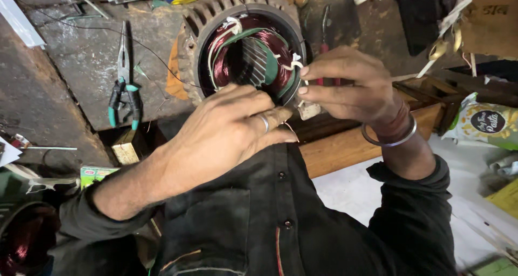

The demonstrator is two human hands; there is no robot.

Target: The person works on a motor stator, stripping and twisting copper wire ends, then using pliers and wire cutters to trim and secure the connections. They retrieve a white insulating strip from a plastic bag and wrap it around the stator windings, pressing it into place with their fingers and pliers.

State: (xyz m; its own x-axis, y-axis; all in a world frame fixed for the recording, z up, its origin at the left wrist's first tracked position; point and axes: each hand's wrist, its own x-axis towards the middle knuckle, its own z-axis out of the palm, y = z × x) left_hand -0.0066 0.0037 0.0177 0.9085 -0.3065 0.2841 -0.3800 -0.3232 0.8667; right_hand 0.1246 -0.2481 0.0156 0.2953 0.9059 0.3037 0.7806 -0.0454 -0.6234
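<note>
Two hands at the motor stator (243, 44): our left hand (226, 133) and right hand (350, 84) pinch white lacing cord (295, 64) mid-tie; pulling snug looks next.

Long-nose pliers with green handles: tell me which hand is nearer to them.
Left. The left hand is right of the pliers, apart from them; the right hand is farther right, past the motor stator.

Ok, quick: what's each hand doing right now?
Left hand: fingers curled at the motor stator rim; grip cannot be told.
Right hand: pinching a white tie.
</note>
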